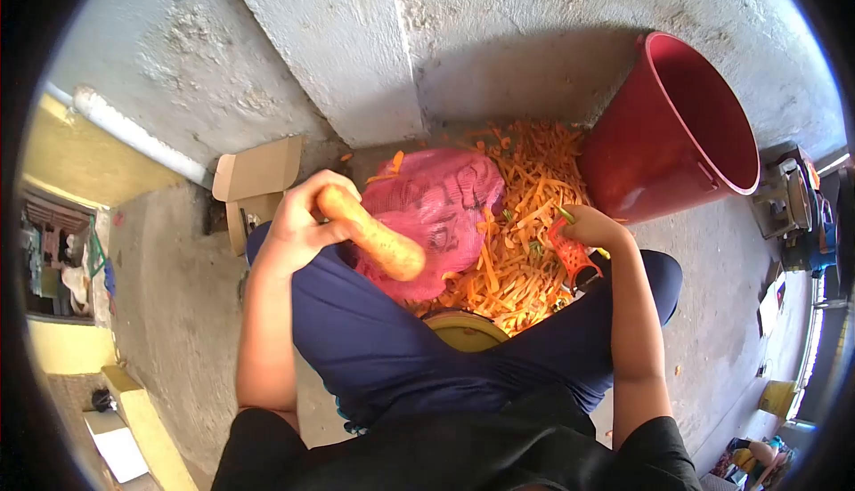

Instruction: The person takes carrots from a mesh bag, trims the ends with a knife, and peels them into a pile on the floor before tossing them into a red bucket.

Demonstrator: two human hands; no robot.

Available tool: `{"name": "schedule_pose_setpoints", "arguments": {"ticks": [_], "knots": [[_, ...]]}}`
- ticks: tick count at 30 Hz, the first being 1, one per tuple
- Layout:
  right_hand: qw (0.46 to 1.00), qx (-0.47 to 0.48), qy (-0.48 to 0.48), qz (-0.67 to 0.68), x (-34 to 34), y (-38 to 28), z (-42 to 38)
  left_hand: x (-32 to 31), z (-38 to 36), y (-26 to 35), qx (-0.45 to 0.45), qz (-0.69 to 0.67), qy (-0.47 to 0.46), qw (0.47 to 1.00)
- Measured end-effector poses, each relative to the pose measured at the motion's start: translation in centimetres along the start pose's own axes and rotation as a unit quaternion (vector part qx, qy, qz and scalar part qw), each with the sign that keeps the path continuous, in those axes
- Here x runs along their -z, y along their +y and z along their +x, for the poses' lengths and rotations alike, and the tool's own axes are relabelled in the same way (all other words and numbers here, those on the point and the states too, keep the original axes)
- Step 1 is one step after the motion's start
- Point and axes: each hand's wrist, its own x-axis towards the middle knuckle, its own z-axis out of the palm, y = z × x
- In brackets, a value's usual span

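My left hand (305, 222) is closed around one end of a thick carrot (385, 246), held tilted above the pink mesh sack (436, 193). In my right hand (598, 228) is a red peeler (570, 255) with a perforated body; the fingers wrap its top end, where a bit of green shows. The peeler is over a heap of orange carrot peelings (525, 197) and apart from the carrot. The sack lies between my knees, with peelings to its right and dark lettering on it.
A tall red bucket (623, 153) stands tilted at the right against the rough wall (525, 46). An open cardboard box (258, 170) is left of the sack. A yellow rounded object (465, 334) sits between my thighs. Shelves (788, 197) stand at the far right.
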Motion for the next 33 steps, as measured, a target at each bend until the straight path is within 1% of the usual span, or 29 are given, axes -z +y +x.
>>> {"name": "schedule_pose_setpoints", "arguments": {"ticks": [1,2,3,4,5,6,7,8,9,11,12,13,15,16,18,19,20,21,22,24,26,27,29,30,31,33], "knots": [[1.0,-0.004,0.005,0.027,0.3,-0.6,-0.5,-1.1,0.2,0.1,-0.018,-0.119,0.031,0.992],[0.995,0.033,0.024,0.092,0.0,-0.3,-0.4,-2.5,0.6,-0.3,-0.046,-0.27,0.039,0.961],[0.984,0.07,0.043,0.157,-0.7,0.3,0.1,-4.1,1.1,-1.1,-0.07,-0.416,0.044,0.906],[0.968,0.106,0.061,0.22,-1.1,0.7,0.2,-5.9,1.5,-2.1,-0.034,-0.591,0.069,0.803],[0.933,0.104,0.042,0.342,-1.2,0.2,-0.4,-7.4,1.7,-2.7,0.036,-0.652,0.102,0.751],[0.883,0.101,0.023,0.457,-1.3,-0.8,-0.9,-9.2,1.9,-3.1,0.056,-0.651,0.089,0.751],[0.82,0.098,0.003,0.564,-1.5,-1.6,-1.3,-11.0,1.9,-3.6,0.109,-0.706,0.103,0.692],[0.773,0.109,0.009,0.625,-1.8,-1.7,-1.3,-11.9,1.8,-5.2,0.164,-0.725,0.102,0.661],[0.751,0.092,0.02,0.654,-2.2,-1.5,-0.9,-12.8,1.7,-6.9,0.22,-0.741,0.101,0.626],[0.699,0.059,0.042,0.711,-3.0,-1.2,-0.2,-14.0,1.7,-8.6,0.293,-0.705,0.141,0.63],[0.693,0.041,0.045,0.719,-3.2,-1.5,-0.1,-14.5,1.8,-9.3,0.33,-0.683,0.162,0.631],[0.696,0.03,0.047,0.716,-3.4,-1.6,0.1,-15.0,1.7,-10.3,0.32,-0.655,0.163,0.665],[0.72,0.031,0.085,0.688,-3.7,-2.6,0.1,-16.1,1.7,-11.9,0.296,-0.596,0.164,0.728],[0.725,0.038,0.095,0.681,-3.9,-3.4,-0.1,-16.7,1.8,-12.1,0.329,-0.576,0.167,0.729],[0.732,0.07,0.113,0.668,-4.6,-4.6,0.3,-17.1,1.9,-11.5,0.348,-0.55,0.101,0.752],[0.744,0.08,0.141,0.648,-4.6,-5.8,-0.2,-17.3,2.0,-11.2,0.357,-0.536,0.068,0.762],[0.738,0.073,0.182,0.646,-5.2,-6.2,0.3,-18.4,2.2,-11.6,0.364,-0.537,0.086,0.756],[0.731,0.066,0.222,0.642,-5.9,-6.4,1.0,-18.7,2.4,-11.1,0.362,-0.552,0.072,0.748],[0.742,0.095,0.288,0.598,-6.3,-6.8,1.3,-18.9,2.4,-10.5,0.359,-0.566,0.059,0.739],[0.741,0.117,0.336,0.569,-6.7,-7.2,1.8,-18.9,2.6,-8.2,0.352,-0.582,0.033,0.732],[0.741,0.128,0.371,0.544,-6.5,-7.5,1.7,-19.6,2.3,-10.9,0.333,-0.573,0.028,0.749],[0.723,0.109,0.353,0.584,-6.2,-7.3,1.8,-19.6,2.3,-11.0,0.323,-0.568,0.025,0.757],[0.68,0.071,0.313,0.659,-5.2,-6.2,1.9,-19.1,2.3,-11.0,0.352,-0.563,0.057,0.746],[0.646,0.064,0.282,0.707,-4.7,-5.7,1.9,-18.8,2.4,-10.7,0.366,-0.56,0.074,0.739],[0.621,0.061,0.234,0.745,-4.3,-5.4,1.7,-18.6,2.3,-10.8,0.357,-0.55,0.064,0.752],[0.688,0.045,0.157,0.707,-3.6,-4.6,0.9,-18.4,2.2,-11.1,0.336,-0.531,0.046,0.777]]}}
